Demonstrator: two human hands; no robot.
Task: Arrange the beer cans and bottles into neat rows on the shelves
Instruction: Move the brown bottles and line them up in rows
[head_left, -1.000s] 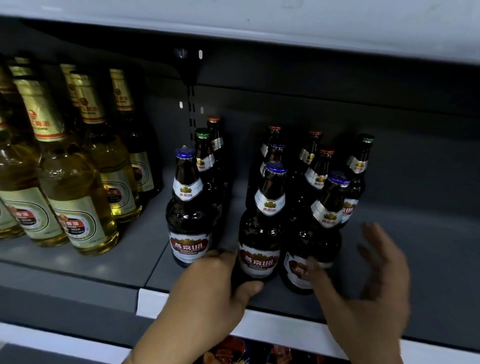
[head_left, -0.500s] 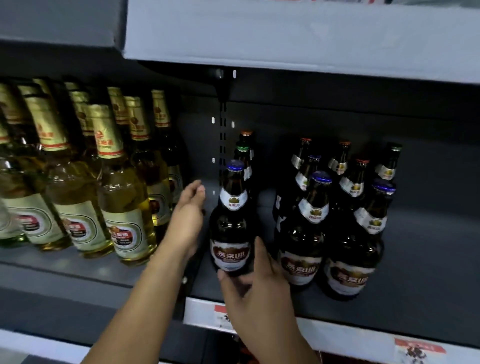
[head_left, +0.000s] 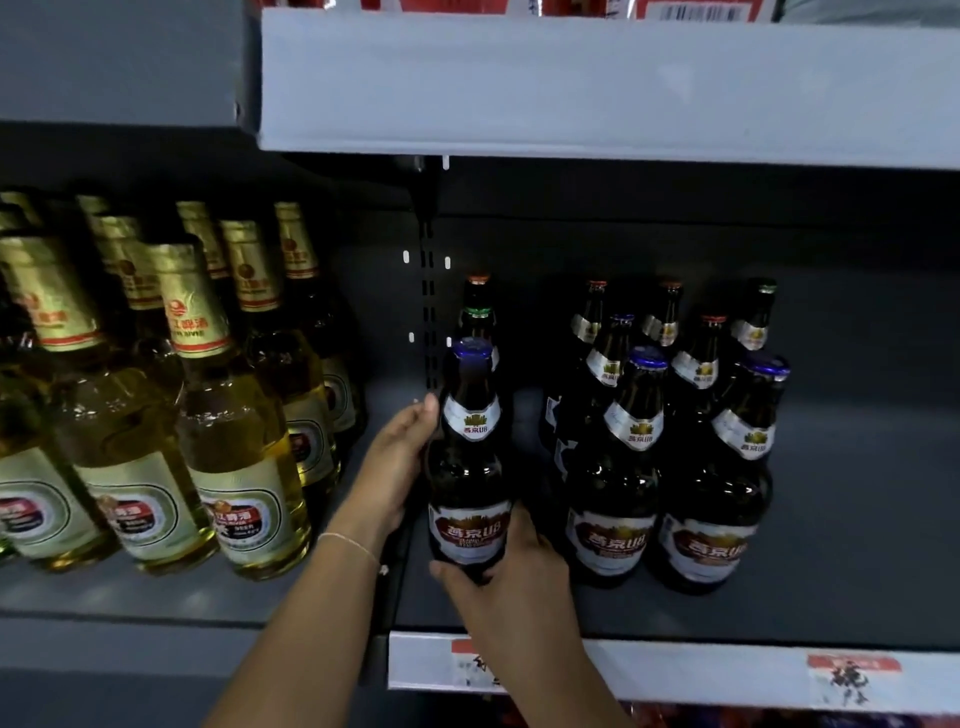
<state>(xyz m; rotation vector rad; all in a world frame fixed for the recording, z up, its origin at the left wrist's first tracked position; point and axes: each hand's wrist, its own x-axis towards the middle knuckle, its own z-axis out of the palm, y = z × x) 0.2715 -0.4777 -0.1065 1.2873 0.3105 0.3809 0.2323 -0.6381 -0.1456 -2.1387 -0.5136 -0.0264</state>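
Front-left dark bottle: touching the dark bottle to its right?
Apart. The head view shows a dark strip of shelf between the front-left dark bottle and its right neighbour, from shoulder to base.

1. Dark grey metal shelf (head_left: 857, 545), lit dimly, deep in shadow toward the back.
2. Dark back panel (head_left: 649, 244) behind, with a slotted upright (head_left: 428, 291) running down its middle.
3. Pale grey front edge of the upper shelf (head_left: 597, 83) overhead, brighter than all below.
4. Light price strip (head_left: 701, 670) along the lower shelf's front, carrying a red-and-white tag (head_left: 852, 675) with blurred print.
5. Second, slightly lower grey shelf board (head_left: 130, 597) to the left.
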